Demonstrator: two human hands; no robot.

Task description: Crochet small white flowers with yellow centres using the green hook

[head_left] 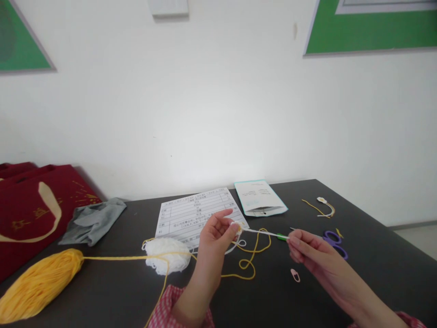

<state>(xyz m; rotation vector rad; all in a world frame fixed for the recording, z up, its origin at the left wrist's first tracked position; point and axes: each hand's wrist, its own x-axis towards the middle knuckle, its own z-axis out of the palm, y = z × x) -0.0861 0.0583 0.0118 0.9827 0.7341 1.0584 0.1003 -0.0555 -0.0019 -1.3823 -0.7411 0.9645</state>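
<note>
My left hand (218, 234) pinches a small white and yellow crochet piece (241, 226) between thumb and fingers. From it a white yarn strand (262, 232) runs taut to my right hand (309, 248), whose thumb and fingers are closed on it. A short green object (282, 237) shows at those right fingertips; I cannot tell whether it is held or lies behind. Loose yellow yarn (251, 264) loops on the table under the hands. Left of my left wrist sits a white yarn ball (167, 262), with a yellow strand across it.
A yellow skein (43, 282), grey cloth (99, 223) and dark red bags (41, 200) are at left. Behind the hands lie a printed sheet (191, 212) and a white pouch (259, 196). Rightward are purple-handled scissors (336, 243), a pink stitch marker (295, 275) and a small crocheted flower (321, 200).
</note>
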